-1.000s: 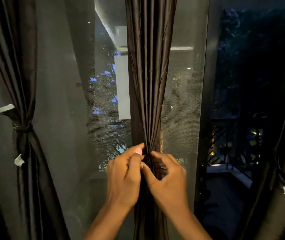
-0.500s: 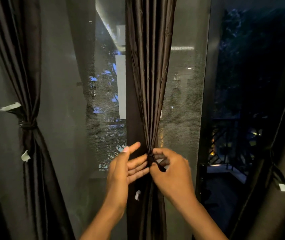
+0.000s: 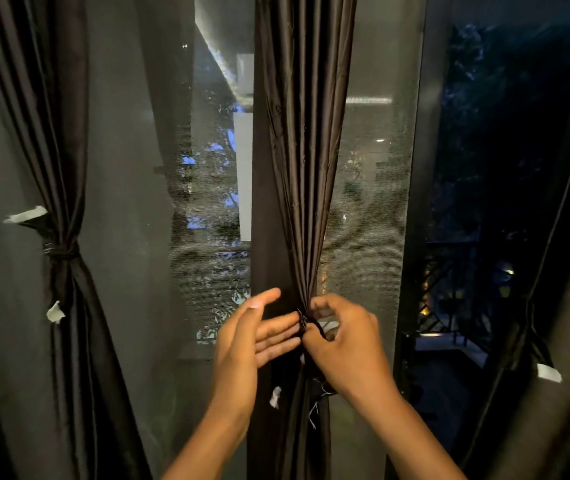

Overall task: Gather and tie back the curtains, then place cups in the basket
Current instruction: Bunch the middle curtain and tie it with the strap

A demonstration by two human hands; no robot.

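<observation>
Dark glass and mesh are filling the background behind 2 hands. Directly ahead, the middle curtain point(image 3: 306, 168) is hanging vertically; the right hand point(image 3: 342, 344) is pinching its tie point(image 3: 311, 325) at the gathered waist, nearer than the left hand point(image 3: 242, 344), which is lying flat-fingered beside it.

Left hand point(image 3: 247, 344): forearm enters from 6 o'clock, rises toward 12. Palm faces 3 o'clock, fingers point(image 3: 278, 336) straight, close together, pointing to 3 o'clock; thumb up toward 1 o'clock. Holds nothing.
Right hand point(image 3: 344, 344): forearm enters from 5 o'clock, angled toward 11. Back of hand to camera, fingers curled, thumb and fingertips pinched together at 9 o'clock side, just beside left fingertips.
</observation>
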